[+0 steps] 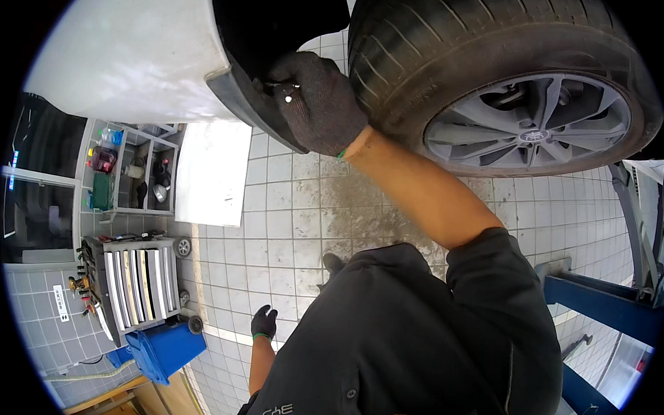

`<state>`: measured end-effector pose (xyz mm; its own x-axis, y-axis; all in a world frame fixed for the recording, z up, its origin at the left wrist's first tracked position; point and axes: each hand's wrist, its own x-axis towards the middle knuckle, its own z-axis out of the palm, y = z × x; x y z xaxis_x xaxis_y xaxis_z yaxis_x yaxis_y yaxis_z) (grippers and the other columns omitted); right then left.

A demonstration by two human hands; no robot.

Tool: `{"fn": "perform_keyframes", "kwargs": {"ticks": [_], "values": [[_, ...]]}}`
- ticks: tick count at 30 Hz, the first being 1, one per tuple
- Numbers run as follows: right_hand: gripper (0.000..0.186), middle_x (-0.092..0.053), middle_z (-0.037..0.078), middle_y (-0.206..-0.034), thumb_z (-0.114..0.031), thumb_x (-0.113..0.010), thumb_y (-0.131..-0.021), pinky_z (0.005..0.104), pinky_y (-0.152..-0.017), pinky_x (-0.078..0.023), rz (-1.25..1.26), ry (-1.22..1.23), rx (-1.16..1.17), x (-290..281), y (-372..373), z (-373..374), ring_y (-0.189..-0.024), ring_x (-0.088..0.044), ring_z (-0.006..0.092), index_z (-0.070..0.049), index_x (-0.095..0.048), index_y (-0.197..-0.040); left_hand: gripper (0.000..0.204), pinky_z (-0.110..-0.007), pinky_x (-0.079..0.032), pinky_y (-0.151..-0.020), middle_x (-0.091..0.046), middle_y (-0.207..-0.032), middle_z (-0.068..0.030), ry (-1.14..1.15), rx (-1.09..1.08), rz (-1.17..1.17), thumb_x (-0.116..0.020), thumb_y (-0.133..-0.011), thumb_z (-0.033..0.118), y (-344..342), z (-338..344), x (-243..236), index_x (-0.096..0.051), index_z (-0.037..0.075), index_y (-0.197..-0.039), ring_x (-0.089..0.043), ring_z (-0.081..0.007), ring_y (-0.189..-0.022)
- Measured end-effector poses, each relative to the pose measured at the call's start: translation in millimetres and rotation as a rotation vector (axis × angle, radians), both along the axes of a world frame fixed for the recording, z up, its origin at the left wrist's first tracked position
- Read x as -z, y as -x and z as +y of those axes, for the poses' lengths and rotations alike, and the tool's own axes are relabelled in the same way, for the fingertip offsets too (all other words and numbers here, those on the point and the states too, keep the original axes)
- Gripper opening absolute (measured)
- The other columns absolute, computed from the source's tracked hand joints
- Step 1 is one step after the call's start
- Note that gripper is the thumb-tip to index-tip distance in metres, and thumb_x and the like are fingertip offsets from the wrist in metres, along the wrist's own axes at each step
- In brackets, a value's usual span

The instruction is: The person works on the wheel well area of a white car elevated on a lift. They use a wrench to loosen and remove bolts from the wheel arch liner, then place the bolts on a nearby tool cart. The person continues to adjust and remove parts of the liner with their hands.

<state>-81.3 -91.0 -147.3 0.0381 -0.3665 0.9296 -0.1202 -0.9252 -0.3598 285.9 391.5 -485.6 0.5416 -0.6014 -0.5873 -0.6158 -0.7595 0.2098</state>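
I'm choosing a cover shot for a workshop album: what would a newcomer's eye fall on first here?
Probably the big tire with its grey wheel, filling the upper right. Next comes the gloved right hand, raised at upper center by the dark trim of the pale car body. The blue bin at lower left adds the brightest color.

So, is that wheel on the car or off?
On, it seems: the wheel sits by the dark wheel arch, with brake parts showing behind its spokes.

Raised right hand (317,105) is curled, left hand (263,322) hangs low
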Motion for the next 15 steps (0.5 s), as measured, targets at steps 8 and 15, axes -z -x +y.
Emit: {"fn": "perform_keyframes", "kwargs": {"ticks": [8,15], "values": [[0.023,-0.075,0.013,-0.09,-0.002,-0.061,-0.085,0.0414,-0.071,-0.06,-0.014,0.005,-0.103,3,-3,-4,-0.077,-0.074,0.0312,-0.004,-0.055,-0.108,0.053,-0.041,-0.05,-0.108,-0.069,-0.136,-0.0195,0.019,-0.313,0.165,-0.073,-0.092,0.032,-32,61,20,-0.067,0.001,-0.135,-0.065,-0.0333,-0.128],[0.025,-0.073,0.013,-0.09,-0.007,-0.059,-0.088,0.0442,-0.075,-0.059,0.158,0.121,0.07,3,2,-9,-0.082,-0.074,0.032,-0.006,-0.058,-0.113,0.052,-0.041,-0.051,-0.106,-0.071,-0.131,-0.0209,0.023,-0.34,0.168,-0.073,-0.09,0.028,-24,75,28,-0.067,-0.001,-0.133,-0.066,-0.0331,-0.124]]}}
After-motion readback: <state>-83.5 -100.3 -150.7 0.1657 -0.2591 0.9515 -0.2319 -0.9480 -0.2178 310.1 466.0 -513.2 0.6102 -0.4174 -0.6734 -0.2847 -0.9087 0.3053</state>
